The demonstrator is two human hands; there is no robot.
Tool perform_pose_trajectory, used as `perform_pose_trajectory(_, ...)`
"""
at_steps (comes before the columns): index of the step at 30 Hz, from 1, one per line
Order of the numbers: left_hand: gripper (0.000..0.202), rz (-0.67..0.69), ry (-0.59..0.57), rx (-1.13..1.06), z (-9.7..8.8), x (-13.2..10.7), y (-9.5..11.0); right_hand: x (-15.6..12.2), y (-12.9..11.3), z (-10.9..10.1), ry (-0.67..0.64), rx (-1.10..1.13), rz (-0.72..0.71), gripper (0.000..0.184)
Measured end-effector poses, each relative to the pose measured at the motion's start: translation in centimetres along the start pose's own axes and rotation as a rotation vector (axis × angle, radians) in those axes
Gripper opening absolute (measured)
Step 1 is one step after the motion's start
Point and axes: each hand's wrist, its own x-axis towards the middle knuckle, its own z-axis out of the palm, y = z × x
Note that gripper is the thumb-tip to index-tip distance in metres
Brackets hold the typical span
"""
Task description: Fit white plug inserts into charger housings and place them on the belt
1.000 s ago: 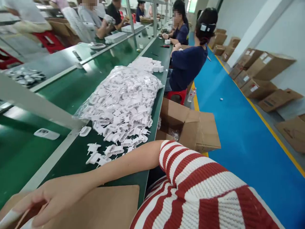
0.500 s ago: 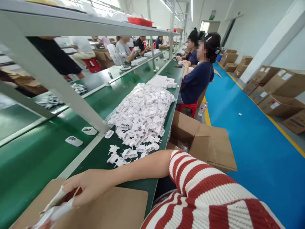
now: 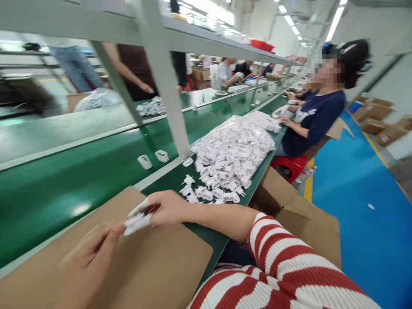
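Over a cardboard sheet (image 3: 161, 262), my right hand (image 3: 169, 209) pinches a small white plastic part (image 3: 129, 229). White covers sit on its thumb and forefinger. My left hand (image 3: 92, 253) meets it from the left, thumb and fingertips closed on the same part's near end. Motion blur and the fingers hide the part's exact shape. Beyond my right forearm lie loose white plug housings with pins (image 3: 206, 194), spilling from a clear plastic bag (image 3: 238, 143) full of them.
Two white oval casings (image 3: 144, 162) stand on the green conveyor belt (image 3: 80, 180). A white frame post (image 3: 170, 94) rises beside the bag. To the right is an open carton (image 3: 309, 227). A co-worker (image 3: 325, 116) sits farther along the bench.
The view has swung left and down, bringing my left hand fully into sight. Both hands now appear higher in the picture, still together at the white part.
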Motion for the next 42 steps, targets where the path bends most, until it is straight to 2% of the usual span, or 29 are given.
perform_pose_trajectory(2, 0.023, -0.159, 0.004, -0.052, 1.3, -0.4, -1.9, -0.2, -0.3, 0.3, 0.106, 0.1, 0.054, 0.028)
perform_pose_trajectory(4, 0.033, -0.272, 0.041, -0.239, 2.4, -0.3, -3.6, -0.3, -0.6, 0.5, 0.202, 0.19, 0.121, 0.035)
perform_pose_trajectory(6, 0.047, -0.369, 0.109, -0.307, 3.3, 0.4, -5.1, -0.6, -0.8, 0.7, 0.196, 0.203, 0.131, 0.039)
perform_pose_trajectory(8, 0.057, -0.392, 0.14, -0.27, 3.9, 1.9, -6.1, -1.1, -0.9, 0.9, 0.142, 0.186, 0.115, 0.041)
perform_pose_trajectory(13, 0.065, -0.368, 0.099, -0.019, 5.8, 9.0, -6.8, -2.3, -1.1, 1.6, 0.019, 0.111, 0.051, 0.037)
perform_pose_trajectory(17, 0.082, -0.412, 0.122, 0.077, 8.2, 14.8, -7.1, -1.6, -1.3, 1.1, 0.088, 0.312, 0.114, 0.04)
perform_pose_trajectory(19, 0.077, -0.456, 0.121, 0.106, 9.1, 16.6, -7.1, -0.9, -1.4, 0.5, 0.139, 0.47, 0.172, 0.045)
perform_pose_trajectory(22, 0.046, -0.489, 0.089, 0.108, 9.5, 17.5, -6.9, -0.1, -1.6, -0.7, 0.178, 0.653, 0.281, 0.048)
perform_pose_trajectory(24, 0.035, -0.45, 0.061, 0.09, 8.9, 16.5, -6.7, 0.1, -1.6, -1.3, 0.171, 0.716, 0.344, 0.048)
perform_pose_trajectory(26, 0.034, -0.39, 0.024, 0.063, 7.7, 14.2, -6.4, 0.1, -1.5, -1.5, 0.156, 0.726, 0.359, 0.046)
perform_pose_trajectory(28, 0.035, -0.319, -0.027, 0.031, 6.0, 10.6, -6.0, 0.0, -1.4, -1.4, 0.142, 0.698, 0.34, 0.044)
perform_pose_trajectory(33, 0.039, -0.093, -0.157, -0.023, 2.0, -0.8, -3.5, -0.7, -1.1, -0.5, 0.085, 0.485, 0.192, 0.041)
perform_pose_trajectory(35, 0.038, -0.051, -0.205, -0.04, 1.5, -4.5, -2.5, -1.2, -1.2, -0.2, 0.045, 0.33, 0.125, 0.036)
perform_pose_trajectory(37, 0.038, -0.041, -0.217, -0.075, 1.7, -6.8, -2.0, -1.8, -1.3, 0.0, -0.011, 0.083, 0.025, 0.028)
perform_pose_trajectory(40, 0.04, -0.068, -0.14, -0.149, 2.6, -8.3, -2.4, -2.8, -1.7, 0.0, -0.087, -0.372, -0.251, 0.02)
perform_pose_trajectory(42, 0.036, -0.065, -0.127, -0.198, 3.0, -8.4, -3.0, -3.3, -1.9, 0.2, -0.149, -0.551, -0.413, 0.023)
